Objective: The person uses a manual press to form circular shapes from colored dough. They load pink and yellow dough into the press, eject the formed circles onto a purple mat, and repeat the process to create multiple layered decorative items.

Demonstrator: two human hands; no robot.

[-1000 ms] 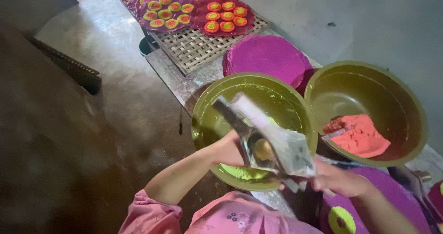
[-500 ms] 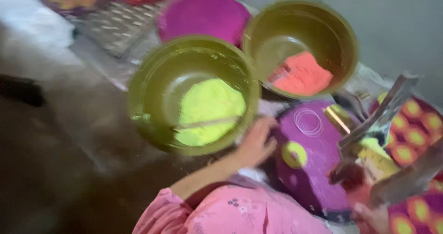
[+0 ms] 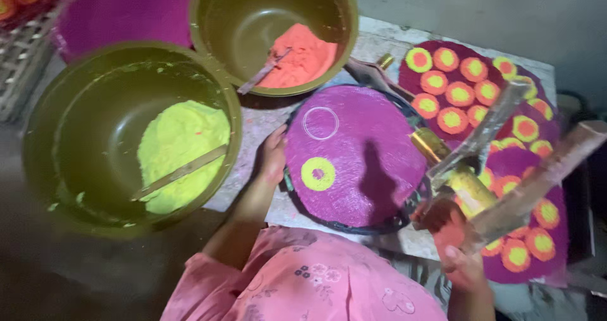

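Note:
A round purple powder-coated disc lies on the worktop in front of me. It bears one yellow ring with a purple centre and a faint white ring outline. My left hand rests, fingers together, against the disc's left edge. My right hand, at the disc's right edge, grips a metal scoop-like tool with a yellow-dusted tube and a long bar. Pink sleeves cover both my arms.
An olive bowl at left holds yellow-green powder and a flat stick. A second olive bowl behind holds orange-red powder. Purple sheets with yellow-orange dots lie at right. Another purple disc and a mesh rack are at top left.
My right hand carried the tool from above the yellow-green bowl to the right side of the purple disc. My left hand left the bowl's rim and now touches the disc's edge.

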